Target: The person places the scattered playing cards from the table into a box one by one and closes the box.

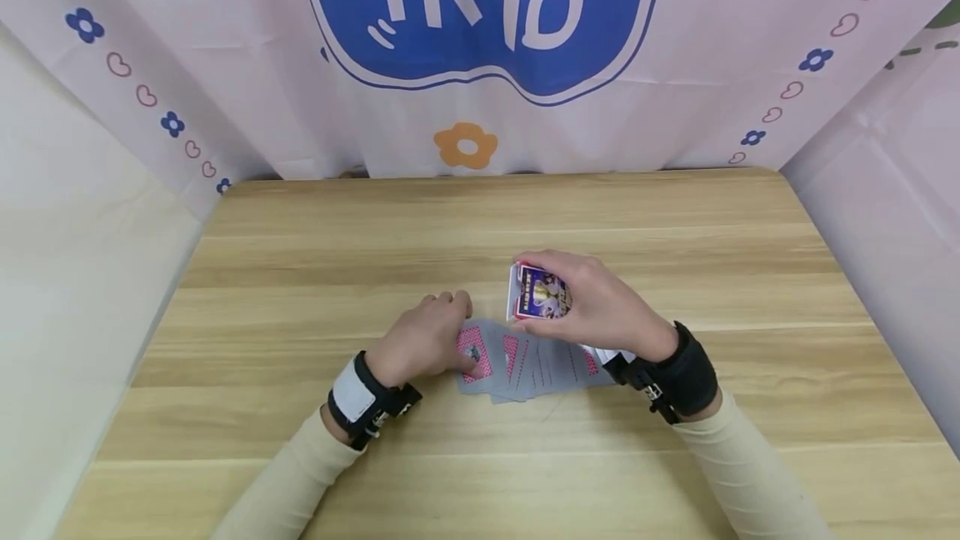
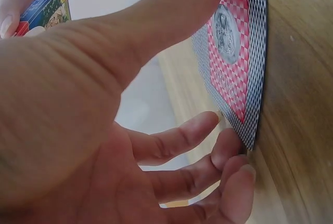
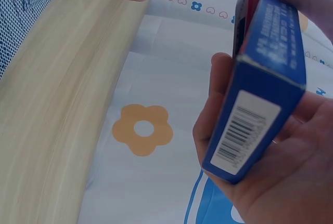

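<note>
Near mid-table, the right hand (image 1: 600,302) is gripping a card box (image 1: 538,293), fingers curling over its top edge & thumb underneath, keeping it raised just above the cards (image 1: 528,365). Right wrist view: the box (image 3: 260,86) is sitting in the palm w/ its blue side and barcode end facing the cam, red flap end pointing away.

The left hand (image 1: 426,336) is pressing on the left end of the spread, fingers mostly straight, not wrapping anything. Left wrist view: the thumb (image 2: 171,16) is lying across the top card's red checkered back (image 2: 229,63), while the fingertips (image 2: 234,146) are touching the cards' edge where it meets the wood.

The cards are lying face down in a loose fan on the table (image 1: 300,257), between the two hands, part of the fan's right end hiding under the right wrist. Both wrists are wearing black straps w/ cams; cream sleeves are covering the forearms.

Behind the table a pink cloth (image 1: 225,65) is hanging, w/ a blue logo (image 1: 480,15), an orange flower (image 1: 465,145), small hearts & blue blossoms.
</note>
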Available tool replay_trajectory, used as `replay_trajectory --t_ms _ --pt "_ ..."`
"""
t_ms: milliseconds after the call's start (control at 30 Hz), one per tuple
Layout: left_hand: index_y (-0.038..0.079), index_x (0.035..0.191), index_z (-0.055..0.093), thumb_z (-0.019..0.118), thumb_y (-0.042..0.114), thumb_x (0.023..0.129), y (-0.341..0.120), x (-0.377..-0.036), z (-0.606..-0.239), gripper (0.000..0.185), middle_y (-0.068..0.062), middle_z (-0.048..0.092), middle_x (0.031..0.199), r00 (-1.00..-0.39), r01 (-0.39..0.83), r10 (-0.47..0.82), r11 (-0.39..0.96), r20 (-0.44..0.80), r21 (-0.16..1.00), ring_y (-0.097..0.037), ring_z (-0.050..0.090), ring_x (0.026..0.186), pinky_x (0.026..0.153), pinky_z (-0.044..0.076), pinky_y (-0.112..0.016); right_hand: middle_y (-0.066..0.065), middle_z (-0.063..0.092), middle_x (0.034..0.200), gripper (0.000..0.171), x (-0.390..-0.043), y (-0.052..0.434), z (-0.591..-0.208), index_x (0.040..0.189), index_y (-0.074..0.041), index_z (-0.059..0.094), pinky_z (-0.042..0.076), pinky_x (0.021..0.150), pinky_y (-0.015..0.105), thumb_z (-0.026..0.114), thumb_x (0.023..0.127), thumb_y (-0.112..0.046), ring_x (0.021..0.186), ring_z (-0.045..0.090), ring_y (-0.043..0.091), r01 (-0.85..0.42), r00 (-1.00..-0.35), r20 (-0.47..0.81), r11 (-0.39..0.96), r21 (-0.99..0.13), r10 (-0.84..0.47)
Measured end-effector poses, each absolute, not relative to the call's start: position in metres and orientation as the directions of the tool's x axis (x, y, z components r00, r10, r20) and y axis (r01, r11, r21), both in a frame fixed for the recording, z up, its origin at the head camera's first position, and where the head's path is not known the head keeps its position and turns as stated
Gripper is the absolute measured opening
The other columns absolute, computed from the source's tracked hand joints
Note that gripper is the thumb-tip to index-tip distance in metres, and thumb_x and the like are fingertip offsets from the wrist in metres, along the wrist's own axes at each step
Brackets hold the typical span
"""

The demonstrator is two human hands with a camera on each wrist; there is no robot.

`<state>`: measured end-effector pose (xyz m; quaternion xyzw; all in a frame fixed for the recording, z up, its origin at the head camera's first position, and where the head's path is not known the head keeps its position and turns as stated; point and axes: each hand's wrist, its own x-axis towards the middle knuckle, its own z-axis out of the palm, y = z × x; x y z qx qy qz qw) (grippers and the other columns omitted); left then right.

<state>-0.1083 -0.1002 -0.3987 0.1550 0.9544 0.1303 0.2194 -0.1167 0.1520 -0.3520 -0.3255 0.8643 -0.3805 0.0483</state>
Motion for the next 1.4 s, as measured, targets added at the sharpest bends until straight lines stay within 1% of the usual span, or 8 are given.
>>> replay_trajectory --t_ms 233,400,567,733,833,1067,1233,1400 --pt "0.004 0.122 0.057 0.097 0.041 0.073 -0.101 -0.107 -0.398 0.072 -0.006 0.065 0.098 -0.855 0.247 0.357 0.919 -0.377 0.308 -0.024 0.057 0.091 0.076 0.051 -0.037 0.009 0.071 0.128 0.077 -0.116 0.150 -0.351 0.147 -0.008 0.058 0.059 0.080 0.028 0.092 0.081 -0.029 0.094 0.065 0.013 -0.531 -0.777 0.158 0.499 -0.685 -0.609" --pt "0.004 0.124 0.059 0.091 0.034 0.084 -0.100 -0.107 -0.396 0.059 -0.003 0.064 0.084 -0.805 0.266 0.400 0.904 -0.438 0.336 -0.018 0.058 0.075 0.065 0.045 -0.031 0.009 0.070 0.132 0.079 -0.117 0.150 -0.351 0.147 -0.009 0.057 0.059 0.081 0.029 0.093 0.081 -0.033 0.095 0.066 0.013 -0.538 -0.776 0.159 0.508 -0.673 -0.611" --pt "0.007 0.124 0.059 0.080 0.027 0.095 -0.104 -0.111 -0.390 0.041 0.001 0.059 0.079 -0.717 0.307 0.528 0.826 -0.456 0.473 -0.013 0.054 0.069 0.061 0.041 -0.027 0.008 0.070 0.127 0.077 -0.118 0.152 -0.353 0.146 -0.008 0.058 0.059 0.077 0.026 0.092 0.082 -0.034 0.091 0.065 0.012 -0.551 -0.767 0.169 0.501 -0.667 -0.619" --pt "0.013 0.118 0.057 0.073 0.023 0.100 -0.118 -0.115 -0.375 0.026 0.004 0.064 0.086 -0.658 0.274 0.658 0.661 -0.365 0.698 -0.010 0.054 0.073 0.065 0.045 -0.026 0.009 0.070 0.126 0.077 -0.118 0.152 -0.354 0.146 -0.006 0.057 0.059 0.077 0.026 0.091 0.083 -0.035 0.092 0.066 0.012 -0.565 -0.757 0.176 0.494 -0.661 -0.630" --pt "0.014 0.123 0.058 0.072 0.022 0.100 -0.128 -0.116 -0.361 0.028 0.002 0.070 0.096 -0.683 0.219 0.668 0.573 -0.296 0.789 -0.013 0.060 0.081 0.072 0.052 -0.029 0.009 0.071 0.125 0.076 -0.118 0.151 -0.355 0.146 -0.006 0.057 0.059 0.077 0.026 0.091 0.083 -0.034 0.093 0.066 0.013 -0.566 -0.756 0.174 0.498 -0.657 -0.630" --pt "0.018 0.126 0.059 0.074 0.028 0.099 -0.140 -0.116 -0.340 0.032 -0.002 0.074 0.104 -0.830 0.090 0.521 0.476 -0.198 0.875 -0.021 0.069 0.093 0.085 0.056 -0.038 0.010 0.071 0.124 0.078 -0.118 0.148 -0.355 0.146 -0.005 0.058 0.059 0.078 0.026 0.091 0.082 -0.036 0.092 0.066 0.012 -0.578 -0.743 0.178 0.484 -0.657 -0.645" --pt "0.020 0.125 0.057 0.071 0.026 0.101 -0.135 -0.116 -0.340 0.029 -0.002 0.073 0.110 -0.864 0.053 0.470 0.442 -0.181 0.895 -0.020 0.069 0.100 0.091 0.056 -0.039 0.010 0.072 0.125 0.078 -0.117 0.147 -0.356 0.146 -0.005 0.058 0.059 0.077 0.026 0.091 0.082 -0.037 0.090 0.066 0.011 -0.589 -0.733 0.182 0.478 -0.652 -0.656" --pt "0.014 0.125 0.055 0.071 0.022 0.101 -0.129 -0.115 -0.345 0.030 -0.005 0.072 0.110 -0.886 0.049 0.438 0.414 -0.152 0.909 -0.020 0.069 0.097 0.089 0.055 -0.037 0.008 0.072 0.120 0.078 -0.116 0.145 -0.357 0.145 -0.005 0.058 0.058 0.074 0.024 0.092 0.081 -0.035 0.088 0.066 0.010 -0.591 -0.731 0.183 0.476 -0.652 -0.658"
